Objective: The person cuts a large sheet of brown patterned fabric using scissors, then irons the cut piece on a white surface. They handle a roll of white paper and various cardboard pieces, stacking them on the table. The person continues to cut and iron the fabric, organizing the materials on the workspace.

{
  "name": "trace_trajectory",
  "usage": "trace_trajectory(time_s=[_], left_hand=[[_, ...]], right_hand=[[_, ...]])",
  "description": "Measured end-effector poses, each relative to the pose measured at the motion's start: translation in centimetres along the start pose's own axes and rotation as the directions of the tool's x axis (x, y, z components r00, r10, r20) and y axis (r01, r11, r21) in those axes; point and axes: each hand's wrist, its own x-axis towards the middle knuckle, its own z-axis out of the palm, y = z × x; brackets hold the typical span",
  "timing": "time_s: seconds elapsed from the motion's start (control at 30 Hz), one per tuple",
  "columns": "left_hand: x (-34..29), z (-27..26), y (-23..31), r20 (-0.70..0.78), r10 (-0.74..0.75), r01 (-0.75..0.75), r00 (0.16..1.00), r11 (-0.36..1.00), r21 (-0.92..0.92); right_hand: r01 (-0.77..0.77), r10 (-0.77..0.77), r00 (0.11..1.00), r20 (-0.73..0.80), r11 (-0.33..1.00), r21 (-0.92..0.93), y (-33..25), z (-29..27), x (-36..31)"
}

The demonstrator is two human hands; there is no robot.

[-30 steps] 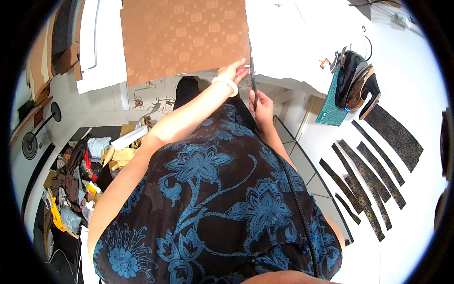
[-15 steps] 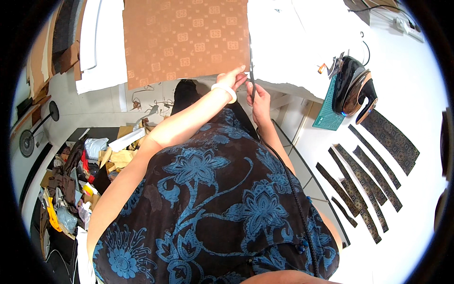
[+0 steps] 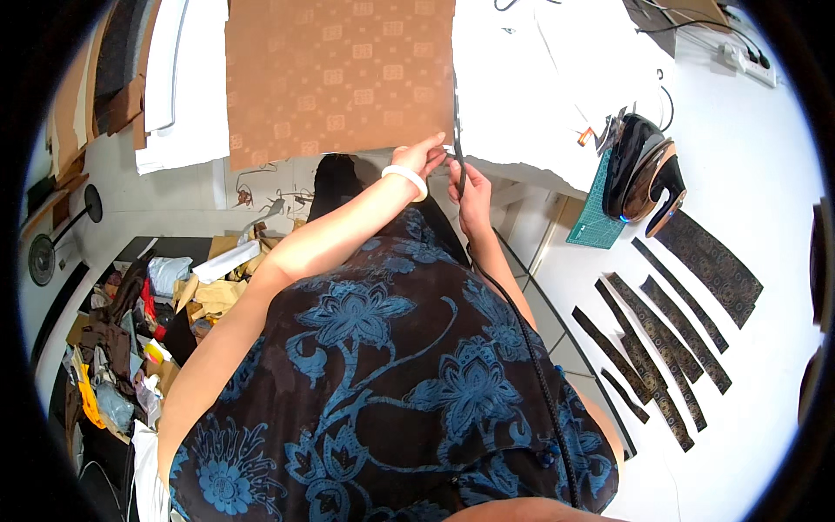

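A brown sheet of patterned fabric [image 3: 339,78] lies on the white worktable, its near edge at the table's front. Along its right edge runs a narrow dark strip [image 3: 457,109]. By the near right corner my left hand [image 3: 419,158], with a white bangle on the wrist, has its fingers closed on the end of the strip or the fabric corner; which one is hard to tell. My right hand [image 3: 473,198] pinches the dark strip just right of it. A black cord [image 3: 531,339] hangs down over my patterned top; whether it joins the strip is unclear.
To the right are a black and copper iron [image 3: 644,170], a green cutting mat [image 3: 596,213] and several dark patterned fabric strips [image 3: 670,322]. A power strip [image 3: 748,65] lies at the far right. Scraps and bags [image 3: 122,348] are heaped at lower left.
Both hands have shifted slightly left and toward me, with the strip still in my right hand. The view has tilted a little, so the table's things appear slightly displaced.
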Motion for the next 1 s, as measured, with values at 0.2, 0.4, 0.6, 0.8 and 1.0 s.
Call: trace_trajectory(time_s=[0.2,0.4,0.6,0.8,1.0], left_hand=[[-0.8,-0.5,0.0,0.016,-0.001,0.000,1.000,0.998,0.059],[-0.6,-0.9,-0.2,0.017,-0.005,0.004,1.000,0.998,0.064],[-1.0,-0.7,-0.1,0.018,-0.011,0.010,1.000,0.997,0.075],[-1.1,-0.7,0.1,0.022,-0.003,0.001,1.000,0.997,0.077],[-1.4,-1.0,-0.2,0.023,0.008,-0.011,1.000,0.993,0.120]], right_hand=[[0.027,-0.027,0.999,0.032,0.999,0.018,-0.6,0.2,2.1],[0.013,-0.013,1.000,-0.001,1.000,0.023,-0.7,0.8,1.9],[0.024,-0.024,1.000,-0.004,1.000,0.019,-0.6,1.0,1.8],[0.055,-0.055,0.998,0.027,0.998,-0.028,-0.7,0.8,2.1],[0.067,-0.067,0.997,0.026,0.998,0.004,-1.6,1.5,4.0]])
